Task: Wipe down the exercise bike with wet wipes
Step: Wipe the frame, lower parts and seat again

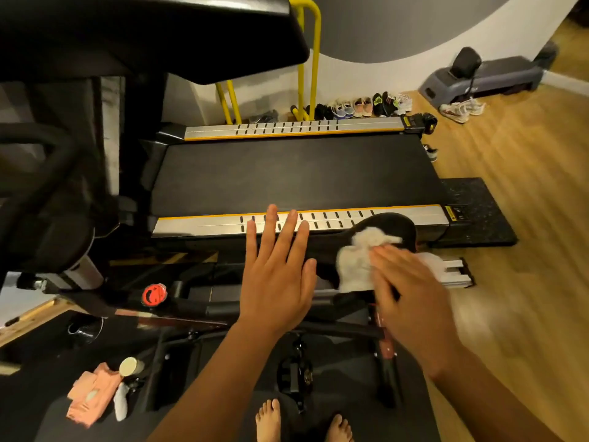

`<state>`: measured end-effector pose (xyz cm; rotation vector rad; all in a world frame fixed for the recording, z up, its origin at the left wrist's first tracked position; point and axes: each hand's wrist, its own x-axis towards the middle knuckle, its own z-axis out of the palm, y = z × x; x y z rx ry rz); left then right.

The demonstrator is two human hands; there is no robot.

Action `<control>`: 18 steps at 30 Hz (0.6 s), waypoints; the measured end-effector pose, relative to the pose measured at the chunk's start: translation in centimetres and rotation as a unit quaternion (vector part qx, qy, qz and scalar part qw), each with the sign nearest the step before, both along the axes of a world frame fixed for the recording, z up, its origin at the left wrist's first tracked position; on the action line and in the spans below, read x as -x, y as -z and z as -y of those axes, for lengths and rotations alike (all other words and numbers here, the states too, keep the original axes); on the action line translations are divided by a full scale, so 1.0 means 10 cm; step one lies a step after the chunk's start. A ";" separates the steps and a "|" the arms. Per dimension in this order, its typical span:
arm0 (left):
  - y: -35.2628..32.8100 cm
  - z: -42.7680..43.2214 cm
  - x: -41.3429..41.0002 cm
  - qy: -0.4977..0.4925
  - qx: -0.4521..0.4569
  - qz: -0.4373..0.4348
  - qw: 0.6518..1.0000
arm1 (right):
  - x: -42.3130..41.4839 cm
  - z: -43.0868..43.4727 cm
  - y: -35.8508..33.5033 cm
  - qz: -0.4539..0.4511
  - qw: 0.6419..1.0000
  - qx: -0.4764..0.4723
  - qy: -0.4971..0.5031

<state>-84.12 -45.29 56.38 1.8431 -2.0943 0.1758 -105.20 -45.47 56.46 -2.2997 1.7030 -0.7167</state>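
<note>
The black exercise bike (197, 309) stands below me, its frame running left to right, a red knob (154, 295) on the frame. Its black saddle (393, 226) is at the right. A crumpled white wet wipe (357, 263) lies on the saddle. My right hand (411, 298) presses on the wipe with straight fingers; it is blurred by motion. My left hand (277, 279) hovers flat and open over the bike frame left of the saddle, holding nothing.
A treadmill (293, 177) with silver side rails runs just beyond the bike. A pink wipe pack (92, 392) and a small bottle (129, 366) lie on the dark mat at lower left. Shoes (363, 106) line the far wall. My bare feet (302, 421) stand on the mat.
</note>
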 end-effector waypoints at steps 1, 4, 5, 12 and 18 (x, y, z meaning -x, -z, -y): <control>-0.01 0.00 0.02 -0.006 -0.007 0.004 1.000 | 0.18 -0.07 0.03 0.003 0.999 0.014 0.030; -0.01 0.00 0.05 -0.007 -0.028 0.007 1.000 | 0.03 -0.28 0.18 0.023 0.997 0.065 0.037; 0.00 0.01 0.04 -0.005 -0.031 0.010 0.999 | -0.18 -0.29 0.22 0.022 0.997 0.073 0.006; 0.02 0.03 0.02 -0.002 -0.021 0.009 1.000 | -0.15 -0.04 0.18 -0.028 0.994 0.059 -0.086; -0.13 0.13 0.02 0.026 -0.028 0.051 0.998 | -0.02 -0.06 0.09 -0.031 0.999 0.034 -0.018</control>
